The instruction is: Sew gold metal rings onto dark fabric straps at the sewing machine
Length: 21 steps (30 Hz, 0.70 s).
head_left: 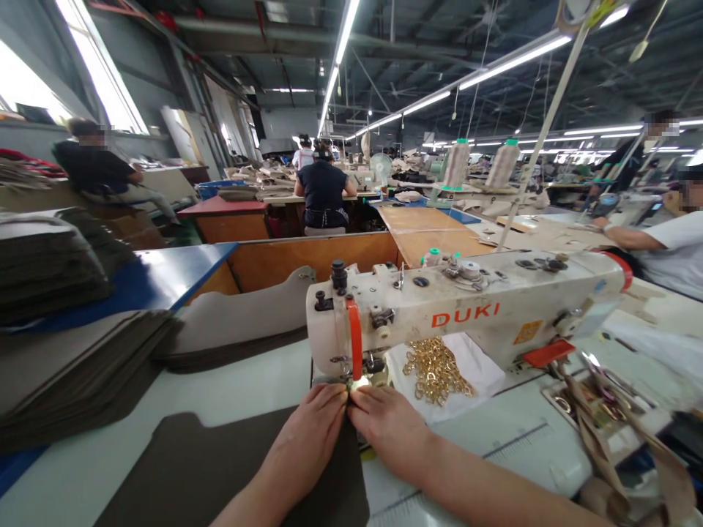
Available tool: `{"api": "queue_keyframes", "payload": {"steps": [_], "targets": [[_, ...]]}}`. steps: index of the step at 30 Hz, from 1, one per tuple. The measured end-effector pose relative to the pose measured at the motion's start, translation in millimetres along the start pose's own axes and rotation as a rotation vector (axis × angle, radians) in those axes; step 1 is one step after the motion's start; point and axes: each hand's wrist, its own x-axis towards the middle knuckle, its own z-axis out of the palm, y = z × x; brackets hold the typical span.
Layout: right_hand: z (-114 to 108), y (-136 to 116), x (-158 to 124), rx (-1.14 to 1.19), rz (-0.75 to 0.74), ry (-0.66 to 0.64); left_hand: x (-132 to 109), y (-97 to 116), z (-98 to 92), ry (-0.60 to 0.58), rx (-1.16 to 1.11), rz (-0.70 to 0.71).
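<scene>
A dark olive-grey fabric panel (220,461) lies flat on the sewing machine bed, its far edge reaching under the needle area. My left hand (307,432) rests on the panel, fingers pressed together at that edge. My right hand (387,424) meets it fingertip to fingertip just in front of the presser foot, its fingers closed. Whatever small piece is between the right fingertips is hidden. Above both hands stands the white sewing machine (406,307) with an orange guard and a small lit lamp by the needle.
Gold metal rings (436,369) lie heaped on white paper behind my right hand. Stacks of cut panels (71,366) stand at the left. A tray (615,432) holds straps and tools at the right. Thread cones (455,165) rise behind the machine; a person (323,190) sits ahead.
</scene>
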Motion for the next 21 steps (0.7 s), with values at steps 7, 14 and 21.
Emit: {"api": "queue_keyframes", "payload": {"steps": [7, 14, 21], "targets": [[4, 3, 0, 0.021, 0.014, -0.017, 2, -10, 4.9, -0.034, -0.004, 0.022], [4, 4, 1, 0.009, 0.001, -0.024, 3, -11, 6.1, -0.009, -0.065, -0.025], [3, 3, 0, -0.010, 0.012, 0.011, 3, -12, 7.5, -0.015, -0.071, -0.038]]}}
